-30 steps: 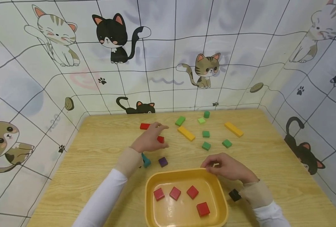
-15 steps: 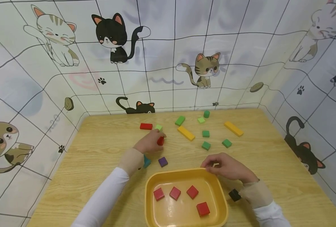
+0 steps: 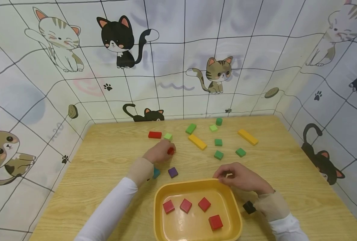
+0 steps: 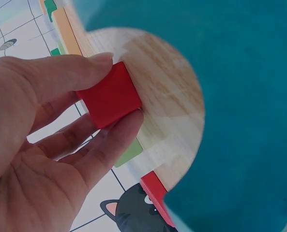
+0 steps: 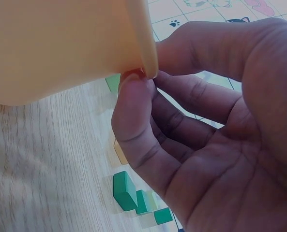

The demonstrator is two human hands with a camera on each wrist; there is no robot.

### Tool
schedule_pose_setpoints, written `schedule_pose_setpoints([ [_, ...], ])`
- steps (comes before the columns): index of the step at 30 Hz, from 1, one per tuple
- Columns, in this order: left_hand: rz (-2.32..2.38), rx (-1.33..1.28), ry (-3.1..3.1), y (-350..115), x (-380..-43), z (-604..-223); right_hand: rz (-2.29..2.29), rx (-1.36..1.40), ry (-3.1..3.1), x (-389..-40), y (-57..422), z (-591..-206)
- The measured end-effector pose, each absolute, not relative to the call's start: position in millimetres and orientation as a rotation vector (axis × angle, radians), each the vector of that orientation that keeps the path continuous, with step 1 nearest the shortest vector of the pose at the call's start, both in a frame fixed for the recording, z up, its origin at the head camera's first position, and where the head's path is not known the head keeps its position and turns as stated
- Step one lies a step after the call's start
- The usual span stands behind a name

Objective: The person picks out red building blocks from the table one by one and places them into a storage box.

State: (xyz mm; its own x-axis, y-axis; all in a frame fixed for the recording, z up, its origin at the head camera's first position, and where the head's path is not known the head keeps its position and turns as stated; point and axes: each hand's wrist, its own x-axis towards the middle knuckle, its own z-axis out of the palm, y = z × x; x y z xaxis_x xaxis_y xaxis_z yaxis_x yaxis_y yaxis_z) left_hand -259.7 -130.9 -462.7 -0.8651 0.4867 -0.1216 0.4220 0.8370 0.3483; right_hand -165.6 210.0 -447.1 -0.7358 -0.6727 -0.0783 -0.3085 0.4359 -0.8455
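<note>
Between thumb and fingertips, my left hand (image 3: 161, 151) pinches a red square block (image 4: 113, 94), seen closely in the left wrist view. Just beyond that hand are a light green block (image 3: 168, 136) and a long red block (image 3: 155, 135). A blue block (image 3: 156, 173), partly hidden by the wrist, and a purple block (image 3: 173, 172) lie nearer. My right hand (image 3: 241, 176) grips the rim of a yellow tray (image 3: 238, 214) at its far right corner. Inside the tray lie several red blocks (image 3: 204, 204). A large teal blur fills the right of the left wrist view.
Several green blocks (image 3: 218, 155) and two long yellow-orange blocks (image 3: 197, 142) (image 3: 248, 137) are scattered across the far right of the wooden table (image 3: 100, 160). A black block (image 3: 249, 207) sits beside the right wrist. Cat-patterned walls enclose the back and sides.
The left hand has closed from a spread pose onto the red block. Its fingers moved inward, uncovering the light green block behind. The right hand and tray stay as they were.
</note>
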Motion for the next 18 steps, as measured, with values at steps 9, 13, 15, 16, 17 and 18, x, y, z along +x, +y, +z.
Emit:
schedule_pose_setpoints([
  [9,0.462,0.720,2.823,-133,-258,-462,-1.227,-0.820,2.284,-165,211,-449],
  [13,0.472,0.707,2.839,-135,-254,-455,-1.225,-0.831,2.284,-165,211,-449],
  [15,0.484,0.706,2.851,-136,-252,-450,-1.222,-0.830,2.288,-165,210,-449],
  [16,0.491,0.708,2.858,-136,-251,-447,-1.220,-0.827,2.291,-165,210,-449],
  [17,0.499,0.710,2.865,-136,-250,-444,-1.218,-0.826,2.295,-165,210,-449],
  [18,0.512,0.711,2.870,-136,-249,-441,-1.216,-0.823,2.297,-165,210,-449],
])
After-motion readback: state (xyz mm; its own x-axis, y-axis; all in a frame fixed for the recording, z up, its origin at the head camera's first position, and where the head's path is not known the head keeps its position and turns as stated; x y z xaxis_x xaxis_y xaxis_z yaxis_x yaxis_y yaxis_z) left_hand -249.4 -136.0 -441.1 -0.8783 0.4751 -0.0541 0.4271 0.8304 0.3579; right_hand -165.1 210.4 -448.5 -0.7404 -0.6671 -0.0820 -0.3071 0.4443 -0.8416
